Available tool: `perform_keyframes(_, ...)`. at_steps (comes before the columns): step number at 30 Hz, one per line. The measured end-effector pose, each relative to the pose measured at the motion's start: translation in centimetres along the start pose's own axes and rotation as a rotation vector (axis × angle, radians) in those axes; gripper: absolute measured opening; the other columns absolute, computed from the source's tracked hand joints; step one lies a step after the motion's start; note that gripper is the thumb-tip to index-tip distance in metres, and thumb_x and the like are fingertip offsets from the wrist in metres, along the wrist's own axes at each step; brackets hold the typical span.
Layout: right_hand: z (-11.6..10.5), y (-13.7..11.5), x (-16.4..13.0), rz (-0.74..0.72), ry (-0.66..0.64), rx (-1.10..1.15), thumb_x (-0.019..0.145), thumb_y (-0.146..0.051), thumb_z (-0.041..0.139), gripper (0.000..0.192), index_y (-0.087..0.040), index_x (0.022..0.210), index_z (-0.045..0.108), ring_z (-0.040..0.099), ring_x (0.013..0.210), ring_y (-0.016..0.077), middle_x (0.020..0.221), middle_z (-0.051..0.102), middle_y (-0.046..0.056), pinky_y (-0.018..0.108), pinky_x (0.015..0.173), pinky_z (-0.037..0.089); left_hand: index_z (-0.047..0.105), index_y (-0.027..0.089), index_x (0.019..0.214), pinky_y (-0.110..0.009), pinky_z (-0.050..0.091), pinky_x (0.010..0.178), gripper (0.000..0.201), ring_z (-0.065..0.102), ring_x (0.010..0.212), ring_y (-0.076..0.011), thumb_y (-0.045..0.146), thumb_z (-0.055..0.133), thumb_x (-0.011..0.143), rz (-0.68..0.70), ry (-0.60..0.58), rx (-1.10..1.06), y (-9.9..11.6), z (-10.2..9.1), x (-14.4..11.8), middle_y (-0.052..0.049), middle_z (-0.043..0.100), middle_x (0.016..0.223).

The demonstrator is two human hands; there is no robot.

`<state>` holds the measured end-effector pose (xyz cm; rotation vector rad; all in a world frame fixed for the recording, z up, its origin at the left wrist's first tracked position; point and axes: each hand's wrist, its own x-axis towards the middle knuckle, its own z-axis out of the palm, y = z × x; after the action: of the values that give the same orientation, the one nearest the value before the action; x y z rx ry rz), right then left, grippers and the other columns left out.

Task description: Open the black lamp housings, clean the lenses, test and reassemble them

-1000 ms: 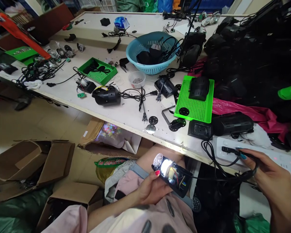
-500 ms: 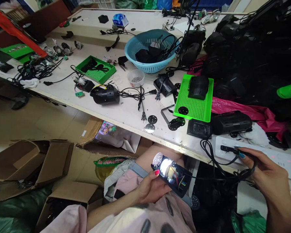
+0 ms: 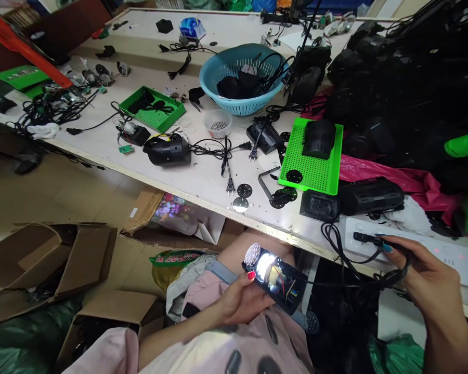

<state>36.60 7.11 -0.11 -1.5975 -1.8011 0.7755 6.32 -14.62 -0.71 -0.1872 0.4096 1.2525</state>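
Note:
Above the lap, my left hand [image 3: 239, 301] is closed round a projector lamp [image 3: 286, 300] with an open black housing. White light shines inside it, near a round faceted lens [image 3: 252, 254], and coloured wires show at its other end. A black cord runs from the lamp toward my right hand [image 3: 432, 275]. That hand grips a black plug [image 3: 366, 238] with thumb and fingers, along with a loop of cord. The plug lies against the white power strip [image 3: 351, 226]; whether its prongs are fully in is hidden. Red lights glow on the strip.
On the table stand a green perforated tray [image 3: 308, 174], a blue basket [image 3: 239, 106], a cup of screws [image 3: 218, 124] and a smaller green tray [image 3: 161, 122]. Black lamp housings [image 3: 169, 152] and discs [image 3: 244, 190] lie about. Cardboard boxes [image 3: 89, 254] stand on the floor.
The view has shifted very slightly. Both hands keep their grip on the lamp and the plug, and the lamp's light stays on.

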Motion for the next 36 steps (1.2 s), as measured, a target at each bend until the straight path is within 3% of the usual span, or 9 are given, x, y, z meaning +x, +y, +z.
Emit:
perform_keyframes(18,0.1,-1.1,-0.1,0.018,0.010,-0.020,0.072,-0.056,0.069,0.040,-0.027,0.098,0.075,0.066,0.106,0.0331,0.105,0.073,0.003,0.048,0.102,0.049,0.072,0.014,0.109,-0.044,0.028,0.115,0.044,0.056,0.126,-0.0304,0.039,0.081,0.074,0.006,0.020,0.017,0.2,0.3,0.0,-0.010,0.075,0.107)
perform_keyframes(27,0.1,-0.4,-0.1,0.006,0.005,-0.021,0.075,-0.054,0.070,0.038,-0.027,0.101,0.075,0.066,0.107,0.0324,0.108,0.073,0.003,0.047,0.103,0.048,0.066,0.013,0.121,-0.042,0.028,0.113,0.054,0.058,0.123,-0.0295,0.038,0.080,0.075,0.004,0.017,-0.023,0.1,-0.1,0.2,-0.011,0.075,0.109)
perform_keyframes(36,0.1,-0.2,-0.1,0.011,0.013,-0.021,0.073,-0.056,0.070,0.039,-0.029,0.100,0.076,0.065,0.107,0.0341,0.106,0.073,0.003,0.051,0.103,0.047,0.071,0.015,0.107,-0.042,0.029,0.113,0.040,0.056,0.125,-0.0302,0.037,0.079,0.075,0.012,0.013,-0.016,0.1,-0.1,0.2,-0.010,0.074,0.112)
